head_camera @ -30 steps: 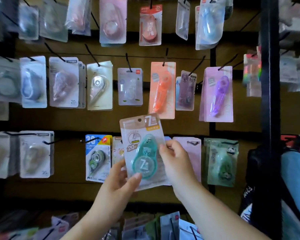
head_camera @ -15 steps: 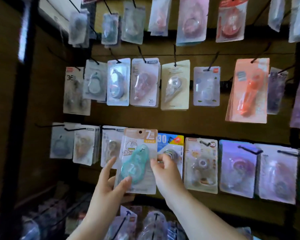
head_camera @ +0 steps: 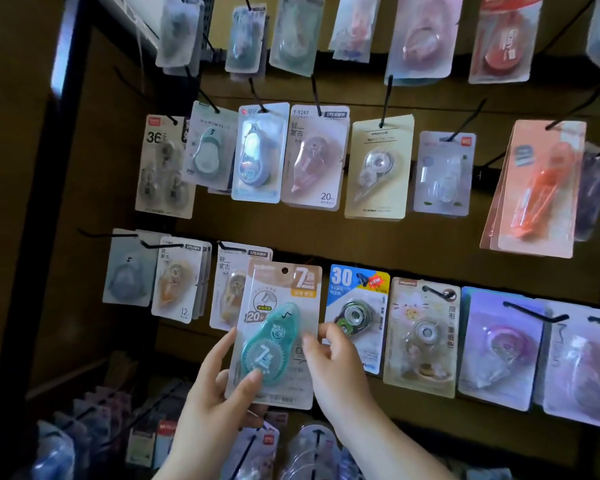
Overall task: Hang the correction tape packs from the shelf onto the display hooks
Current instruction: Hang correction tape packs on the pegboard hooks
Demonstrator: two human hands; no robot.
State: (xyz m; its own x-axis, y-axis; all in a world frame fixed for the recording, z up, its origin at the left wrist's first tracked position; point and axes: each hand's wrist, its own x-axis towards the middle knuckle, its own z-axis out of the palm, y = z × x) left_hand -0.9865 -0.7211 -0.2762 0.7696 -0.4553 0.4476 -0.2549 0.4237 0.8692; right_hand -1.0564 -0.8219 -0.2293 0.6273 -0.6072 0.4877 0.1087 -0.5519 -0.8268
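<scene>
**Change.** Over the last second the correction tape pack [head_camera: 278, 336] has travelled left along the lower row of hooks. The orange pack [head_camera: 534, 188], formerly directly above it, now lies far off toward 2 o'clock. The pack now overlaps a beige pack [head_camera: 227, 292] at 9 o'clock, with a blue pack [head_camera: 357, 306] just beside it at 3 o'clock.

**Meaning.** The person appears to be seeking the matching hook. The hang hole [head_camera: 284, 270] sits on no hook, so hanging is not yet done.

**Grip.** The left hand [head_camera: 215, 400] clamps the lower left corner, thumb on the front. The right hand [head_camera: 336, 365] pinches the right edge.

**Appearance.** A clear blister on a card holds a teal teardrop dispenser under a tan header marked "7". The top leans toward 1 o'clock.
</scene>
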